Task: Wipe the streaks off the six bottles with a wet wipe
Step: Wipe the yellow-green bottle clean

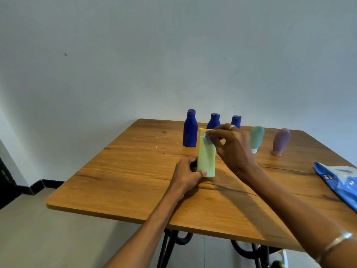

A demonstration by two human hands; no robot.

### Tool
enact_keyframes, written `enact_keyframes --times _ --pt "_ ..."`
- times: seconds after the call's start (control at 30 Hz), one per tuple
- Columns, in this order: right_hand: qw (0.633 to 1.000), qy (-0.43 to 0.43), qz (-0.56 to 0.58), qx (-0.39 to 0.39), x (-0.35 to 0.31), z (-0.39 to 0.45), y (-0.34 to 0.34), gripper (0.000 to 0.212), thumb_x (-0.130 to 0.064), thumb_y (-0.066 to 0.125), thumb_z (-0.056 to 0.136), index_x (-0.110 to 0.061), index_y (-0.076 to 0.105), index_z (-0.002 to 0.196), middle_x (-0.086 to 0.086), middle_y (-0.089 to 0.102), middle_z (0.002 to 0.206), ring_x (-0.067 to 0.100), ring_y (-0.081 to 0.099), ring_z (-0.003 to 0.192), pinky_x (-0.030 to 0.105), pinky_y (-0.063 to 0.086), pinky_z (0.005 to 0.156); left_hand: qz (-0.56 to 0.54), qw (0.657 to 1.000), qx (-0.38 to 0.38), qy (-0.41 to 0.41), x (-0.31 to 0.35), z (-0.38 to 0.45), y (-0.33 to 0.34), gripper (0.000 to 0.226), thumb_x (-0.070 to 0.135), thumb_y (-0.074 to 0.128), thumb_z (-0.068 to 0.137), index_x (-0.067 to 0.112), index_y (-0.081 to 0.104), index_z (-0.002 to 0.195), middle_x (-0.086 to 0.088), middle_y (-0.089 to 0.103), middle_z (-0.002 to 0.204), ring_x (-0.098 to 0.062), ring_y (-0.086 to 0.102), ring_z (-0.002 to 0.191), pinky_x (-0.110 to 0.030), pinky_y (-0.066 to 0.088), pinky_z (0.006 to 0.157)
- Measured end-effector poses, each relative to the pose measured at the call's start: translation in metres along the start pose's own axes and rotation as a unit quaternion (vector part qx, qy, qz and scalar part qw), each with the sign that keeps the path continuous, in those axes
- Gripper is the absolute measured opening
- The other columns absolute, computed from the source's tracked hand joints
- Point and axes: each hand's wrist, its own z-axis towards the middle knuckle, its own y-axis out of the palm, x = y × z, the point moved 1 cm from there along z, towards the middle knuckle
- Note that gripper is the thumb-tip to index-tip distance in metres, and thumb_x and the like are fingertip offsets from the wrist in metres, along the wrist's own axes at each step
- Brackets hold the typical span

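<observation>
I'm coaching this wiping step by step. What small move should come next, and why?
Probably drag the wipe down the yellow tube: the right hand pinches it near the tube's top, while the left hand grips the base.

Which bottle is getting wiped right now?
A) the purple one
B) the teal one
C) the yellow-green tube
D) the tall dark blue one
C: the left hand holds the base of the yellow-green plastic tube bottle while the right hand presses a small white wet wipe near its top; the other bottles stand untouched.
</observation>
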Motion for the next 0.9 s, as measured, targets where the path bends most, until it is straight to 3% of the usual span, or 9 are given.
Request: enact_keyframes --times 0.1,0.17,0.3,0.4,0.5,0.67,0.9 --pt "1.000 0.019 -0.001 0.001 0.000 0.011 0.004 0.019 -0.014 0.074 0.091 -0.011 0.078 0.109 0.006 0.070 0.107 0.010 0.063 0.084 0.020 0.053 0.071 0.001 1.000 0.002 -0.011 0.001 -0.001 0.001 0.056 0.016 0.077 0.083 0.017 0.061 0.137 0.005 0.065 0.129 -0.012 0.059 0.118 -0.030 0.052 0.097" --pt "0.999 -0.012 -0.026 -0.017 -0.002 0.003 0.007 0.020 -0.009 0.076 0.088 -0.011 0.078 0.108 0.009 0.068 0.109 0.016 0.066 0.087 0.024 0.055 0.071 -0.010 1.000 0.003 -0.015 0.000 -0.001 0.000 0.056 0.016 0.078 0.083 0.017 0.061 0.136 0.004 0.065 0.129 -0.012 0.059 0.118 -0.031 0.052 0.099" --pt "0.990 -0.083 -0.066 -0.096 -0.001 -0.029 0.016 0.040 -0.006 0.084 0.077 -0.012 0.074 0.115 0.014 0.061 0.118 0.025 0.068 0.095 0.034 0.062 0.073 -0.039 0.999 -0.004 -0.012 0.001 -0.003 -0.003 0.044 0.011 0.075 0.085 0.019 0.067 0.127 0.003 0.069 0.124 -0.012 0.060 0.118 -0.034 0.052 0.102" --pt "0.979 -0.114 -0.091 -0.143 -0.002 -0.043 0.017 0.057 0.000 0.088 0.070 -0.017 0.071 0.122 0.013 0.060 0.121 0.027 0.068 0.099 0.039 0.063 0.071 -0.051 0.999 -0.009 -0.010 0.002 -0.003 -0.003 0.041 0.008 0.074 0.086 0.022 0.067 0.124 0.004 0.068 0.125 -0.009 0.059 0.118 -0.027 0.050 0.098" --pt "0.979 -0.119 -0.099 -0.130 -0.001 -0.028 0.008 0.050 -0.001 0.084 0.076 -0.016 0.072 0.121 0.015 0.062 0.120 0.029 0.067 0.100 0.039 0.063 0.071 -0.029 1.000 -0.008 0.005 0.003 -0.004 -0.003 0.042 0.009 0.074 0.086 0.017 0.066 0.127 0.002 0.069 0.123 -0.011 0.061 0.115 -0.022 0.050 0.092" --pt "0.994 -0.062 -0.071 -0.057 -0.002 0.016 0.003 0.027 -0.007 0.079 0.085 -0.011 0.077 0.112 0.016 0.064 0.108 0.028 0.069 0.086 0.037 0.061 0.066 0.009 1.000 0.003 0.008 0.005 -0.005 0.000 0.049 0.012 0.076 0.085 0.015 0.064 0.132 0.003 0.067 0.124 -0.011 0.060 0.113 -0.021 0.050 0.090" --pt "0.975 -0.144 -0.109 -0.128 -0.008 -0.027 0.015 0.045 -0.010 0.085 0.077 -0.015 0.071 0.120 0.012 0.062 0.111 0.024 0.065 0.095 0.030 0.059 0.071 -0.008 1.000 -0.001 0.014 0.004 -0.005 -0.004 0.036 0.008 0.075 0.085 0.016 0.069 0.119 0.001 0.071 0.116 -0.012 0.064 0.109 -0.027 0.053 0.091"
